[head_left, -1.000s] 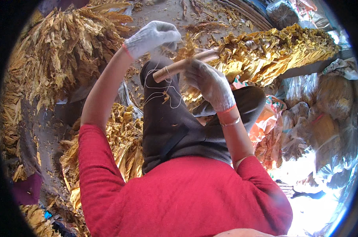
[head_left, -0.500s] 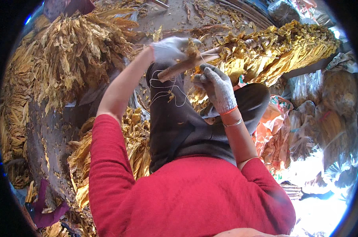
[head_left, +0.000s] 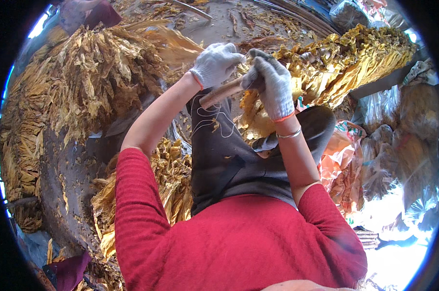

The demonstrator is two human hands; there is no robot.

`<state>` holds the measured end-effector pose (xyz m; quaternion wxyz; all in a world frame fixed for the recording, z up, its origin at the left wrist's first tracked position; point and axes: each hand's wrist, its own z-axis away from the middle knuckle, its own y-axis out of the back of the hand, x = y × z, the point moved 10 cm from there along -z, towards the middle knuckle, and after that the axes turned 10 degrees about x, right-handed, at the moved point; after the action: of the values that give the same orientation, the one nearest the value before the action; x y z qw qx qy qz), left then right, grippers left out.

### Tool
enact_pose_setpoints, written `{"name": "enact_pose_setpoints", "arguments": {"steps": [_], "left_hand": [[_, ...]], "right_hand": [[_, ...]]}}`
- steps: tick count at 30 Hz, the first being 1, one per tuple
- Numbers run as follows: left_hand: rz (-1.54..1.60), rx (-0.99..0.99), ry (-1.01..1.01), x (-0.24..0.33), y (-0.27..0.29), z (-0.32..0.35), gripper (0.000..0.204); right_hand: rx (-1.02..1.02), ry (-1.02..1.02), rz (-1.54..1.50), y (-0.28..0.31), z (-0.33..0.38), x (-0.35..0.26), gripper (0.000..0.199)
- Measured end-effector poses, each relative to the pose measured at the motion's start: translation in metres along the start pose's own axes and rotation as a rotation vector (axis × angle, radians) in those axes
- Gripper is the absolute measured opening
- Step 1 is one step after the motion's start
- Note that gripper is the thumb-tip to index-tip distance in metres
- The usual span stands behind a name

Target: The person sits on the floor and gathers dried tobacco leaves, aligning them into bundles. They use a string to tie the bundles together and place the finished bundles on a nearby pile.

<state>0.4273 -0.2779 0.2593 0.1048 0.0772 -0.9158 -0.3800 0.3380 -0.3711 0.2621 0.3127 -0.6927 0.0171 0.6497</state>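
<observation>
My left hand (head_left: 217, 63), in a white knit glove, is closed with its fingertips pinched near the stick's upper side. A fan of tan dried leaves (head_left: 178, 44), slightly blurred, stretches left from behind this hand and appears held in it. Close by on the right, my gloved right hand (head_left: 273, 82) is closed, its fingertips almost meeting the left ones. The string at its fingers is hidden. A wooden stick (head_left: 223, 93) passes beneath my hands, its near end over my leg. Loose white string (head_left: 212, 116) lies in loops on my dark trousers. Yellow-brown leaves (head_left: 336, 65) hang along the stick's far part.
A big heap of dried leaves (head_left: 96, 63) stands at the left, with another pile (head_left: 168, 184) beside my leg. Thin sticks (head_left: 297, 17) lie at the back. Clear plastic bags (head_left: 408, 116) and an orange-red bag (head_left: 338, 155) crowd the right side. Purple cloth (head_left: 69, 271) lies lower left.
My left hand, blurred and open before, has closed and come right beside the right hand. The right hand has risen slightly. A fan of leaves now shows behind the left hand.
</observation>
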Motion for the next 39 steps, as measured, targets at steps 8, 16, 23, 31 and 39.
{"name": "enact_pose_setpoints", "arguments": {"steps": [8,16,23,31,39], "left_hand": [[-0.013,-0.246,0.284,-0.054,-0.015,0.024,0.029],[0.375,-0.409,0.464,-0.029,-0.018,0.003,0.040],[-0.124,-0.526,0.215,0.022,-0.037,-0.011,0.084],[0.160,-0.538,0.347,-0.021,-0.033,0.018,0.044],[0.663,-0.445,0.647,-0.027,-0.016,-0.018,0.037]], "right_hand": [[-0.175,0.140,0.560,-0.004,0.072,0.076,0.019],[-0.183,0.359,0.822,-0.027,0.087,0.069,0.017],[-0.355,0.543,1.019,-0.049,0.113,0.049,0.027],[-0.152,0.030,1.479,0.132,0.128,0.045,0.035],[0.320,0.438,0.533,0.123,0.011,0.044,0.029]]}}
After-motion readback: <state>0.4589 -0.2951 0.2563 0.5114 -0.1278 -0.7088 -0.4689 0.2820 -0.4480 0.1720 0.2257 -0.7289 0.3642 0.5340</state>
